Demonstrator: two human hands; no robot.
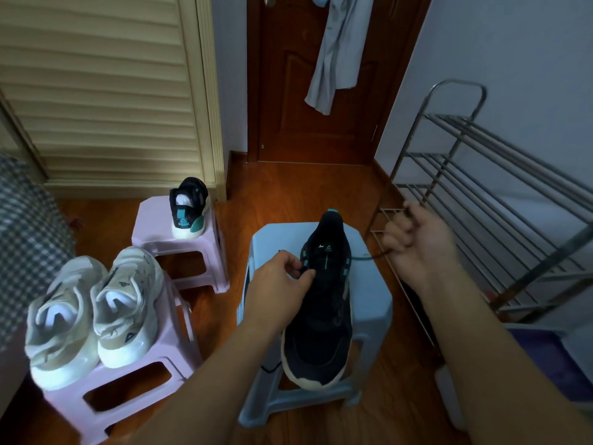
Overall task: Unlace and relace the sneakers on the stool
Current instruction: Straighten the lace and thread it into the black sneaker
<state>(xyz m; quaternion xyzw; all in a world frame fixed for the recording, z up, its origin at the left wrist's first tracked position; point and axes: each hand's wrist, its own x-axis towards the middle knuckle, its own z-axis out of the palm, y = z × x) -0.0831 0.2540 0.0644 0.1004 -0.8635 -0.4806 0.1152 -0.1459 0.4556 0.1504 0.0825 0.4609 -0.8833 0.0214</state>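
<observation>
Both forearms reach in from the bottom edge toward a black sneaker (321, 303) lying on a blue stool (372, 303), toe toward the camera and overhanging the stool's near edge, heel toward the door (321, 91). Left hand (279, 281) sits at the sneaker's left eyelets, thumb and forefinger pinching a bit of lace there, other fingers curled. Right hand (417, 242) is raised off to the right of the shoe, fingers curled, pinching the dark lace (365, 257), which runs taut from the right-side eyelets to that hand. More dark lace hangs over the stool's front edge by the toe. Second black sneaker (189, 207) with a teal heel stands on a far pink stool (150, 232), heel facing the camera. Pair of white sneakers (93, 309) sits side by side on a nearer pink stool (128, 390) at left. Metal rack (481, 194) stands along the right wall. Grey garment (340, 49) hangs on the door. Louvred closet door (106, 91) is at upper left, checked fabric (25, 239) at the left edge. Floor is wood.
</observation>
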